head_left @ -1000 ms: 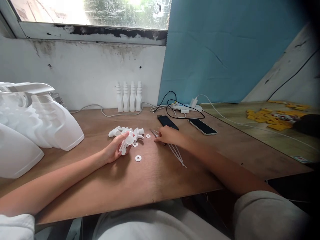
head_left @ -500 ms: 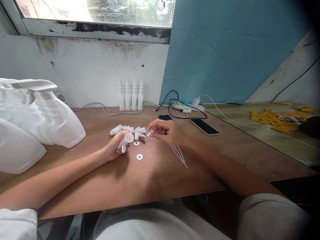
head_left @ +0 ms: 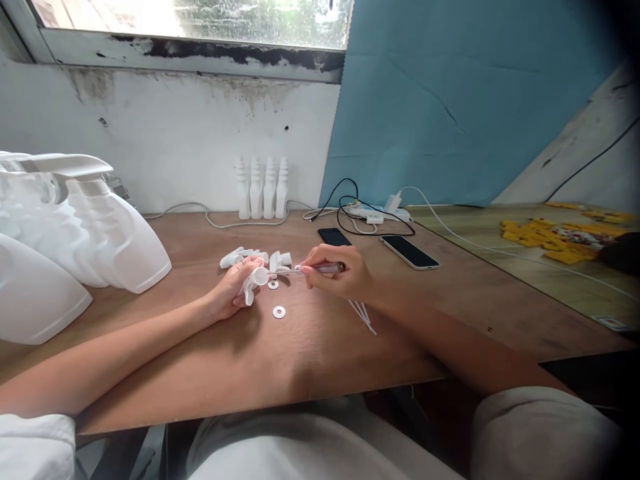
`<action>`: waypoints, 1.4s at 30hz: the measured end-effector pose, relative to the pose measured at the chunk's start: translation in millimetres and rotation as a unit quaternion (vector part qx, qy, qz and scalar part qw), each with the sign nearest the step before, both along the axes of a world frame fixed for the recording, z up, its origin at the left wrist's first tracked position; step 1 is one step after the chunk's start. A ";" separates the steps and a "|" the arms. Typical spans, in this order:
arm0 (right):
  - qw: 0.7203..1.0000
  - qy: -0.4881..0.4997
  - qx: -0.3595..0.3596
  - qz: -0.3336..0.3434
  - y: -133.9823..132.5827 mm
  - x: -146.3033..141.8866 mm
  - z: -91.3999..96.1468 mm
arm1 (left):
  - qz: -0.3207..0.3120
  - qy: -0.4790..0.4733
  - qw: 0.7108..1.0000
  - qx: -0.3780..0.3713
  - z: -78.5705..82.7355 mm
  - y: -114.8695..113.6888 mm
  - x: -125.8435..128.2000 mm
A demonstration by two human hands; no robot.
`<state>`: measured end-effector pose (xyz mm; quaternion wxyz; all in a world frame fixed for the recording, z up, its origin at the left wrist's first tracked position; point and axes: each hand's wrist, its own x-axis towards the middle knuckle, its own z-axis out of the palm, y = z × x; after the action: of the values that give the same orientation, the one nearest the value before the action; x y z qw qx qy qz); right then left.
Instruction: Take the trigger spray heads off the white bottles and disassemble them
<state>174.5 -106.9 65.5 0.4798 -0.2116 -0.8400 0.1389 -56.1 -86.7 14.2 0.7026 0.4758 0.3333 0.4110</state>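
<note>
My left hand (head_left: 231, 292) is closed round a white trigger spray head (head_left: 253, 283), its round opening turned to the right. In my right hand (head_left: 336, 272) is a screwdriver (head_left: 327, 268), held by its dark reddish handle. The thin metal shaft points left, and its tip is at the opening of the spray head; whether it touches cannot be made out. More white spray heads (head_left: 281, 261) lie on the table just behind my hands. White ring washers (head_left: 279, 312) are on the wood between and in front of the hands.
White bottles (head_left: 120, 240) crowd the left side of the wooden table (head_left: 240, 380). Several small white bottles (head_left: 257, 193) stand at the wall. Two phones (head_left: 409, 252), a power strip (head_left: 387, 212) and cables are behind my right hand. Thin white tubes (head_left: 363, 317) lie under my right wrist.
The screwdriver has shifted right and slightly down, its tip going from above the spray head to the opening. My right hand has moved with it. My left hand stays nearly still.
</note>
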 end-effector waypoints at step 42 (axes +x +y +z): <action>0.998 -0.045 -0.050 0.003 -15.3 -25.2 -9.7 | 0.028 0.052 0.998 0.021 4.1 -6.3 6.9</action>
<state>149.3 -122.2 55.8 0.4295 -0.2387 -0.8536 0.1729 -49.2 -93.0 18.2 0.6626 0.5017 0.3740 0.4116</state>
